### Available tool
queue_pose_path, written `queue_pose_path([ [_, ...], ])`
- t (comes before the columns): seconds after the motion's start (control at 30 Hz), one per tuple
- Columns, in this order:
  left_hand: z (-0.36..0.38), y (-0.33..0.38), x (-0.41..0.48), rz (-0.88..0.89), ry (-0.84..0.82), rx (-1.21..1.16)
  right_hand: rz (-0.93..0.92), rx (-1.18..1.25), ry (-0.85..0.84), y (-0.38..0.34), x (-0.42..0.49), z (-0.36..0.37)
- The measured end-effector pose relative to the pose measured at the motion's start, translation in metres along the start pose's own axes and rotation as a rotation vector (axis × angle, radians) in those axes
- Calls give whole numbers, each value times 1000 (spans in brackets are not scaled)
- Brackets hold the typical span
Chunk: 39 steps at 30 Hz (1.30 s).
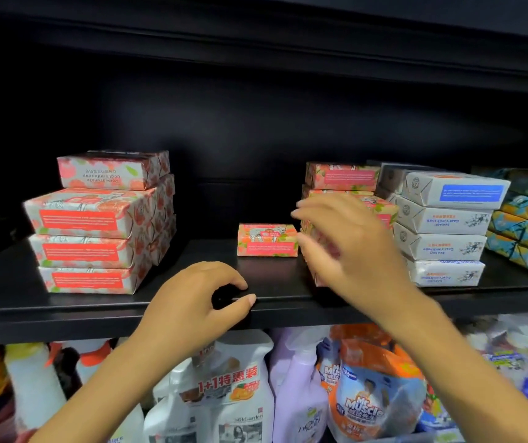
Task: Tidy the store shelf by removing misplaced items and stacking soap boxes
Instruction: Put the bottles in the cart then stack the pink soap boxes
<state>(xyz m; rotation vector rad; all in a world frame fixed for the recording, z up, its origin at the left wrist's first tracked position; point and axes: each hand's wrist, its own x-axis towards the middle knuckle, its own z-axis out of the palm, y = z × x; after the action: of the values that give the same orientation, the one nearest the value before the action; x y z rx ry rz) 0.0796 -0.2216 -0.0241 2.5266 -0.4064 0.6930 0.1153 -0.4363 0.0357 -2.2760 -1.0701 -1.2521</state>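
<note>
On the black shelf (16, 292) a stack of pink pomegranate soap boxes (96, 238) stands at the left. A single pink soap box (267, 239) lies alone in the middle. A second pink stack (342, 177) stands to the right of it, partly hidden by my right hand (352, 247). That hand is blurred, hovers in front of the stack with its fingers spread, and holds nothing. My left hand (198, 302) rests at the shelf's front edge with loosely curled fingers and is empty.
A stack of white sea-salt soap boxes (444, 225) stands right of the pink stack, with blue and yellow boxes (527, 219) beyond. The shelf below holds spray bottles (224, 394) and an orange refill pouch (374, 394). The upper shelf hangs close overhead.
</note>
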Motion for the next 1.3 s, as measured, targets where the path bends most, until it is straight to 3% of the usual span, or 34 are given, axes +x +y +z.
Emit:
queue_pose_path([
  [0.17, -11, -10, -1, -12, -6, 29, 97, 47, -366, -33, 14, 45],
  [0.4, -22, -22, -13, -42, 18, 22, 375, -184, -667, -27, 33, 77],
  [0.63, -22, -22, -16, -18, 43, 6, 194, -103, -545, -35, 27, 51],
  [0.87, -23, -21, -17, -38, 39, -9, 245, -113, -674, -31, 28, 57],
  [1.03, -25, -10, -15, -216, 183, -196, 159, 13, -347, -37, 4, 52],
  [1.13, -30, -4, -7, -313, 127, -340, 72, 124, -172, -38, -8, 47],
  [1.3, -38, 8, 2, -267, 39, -600, -35, 164, -66, -40, -13, 36],
])
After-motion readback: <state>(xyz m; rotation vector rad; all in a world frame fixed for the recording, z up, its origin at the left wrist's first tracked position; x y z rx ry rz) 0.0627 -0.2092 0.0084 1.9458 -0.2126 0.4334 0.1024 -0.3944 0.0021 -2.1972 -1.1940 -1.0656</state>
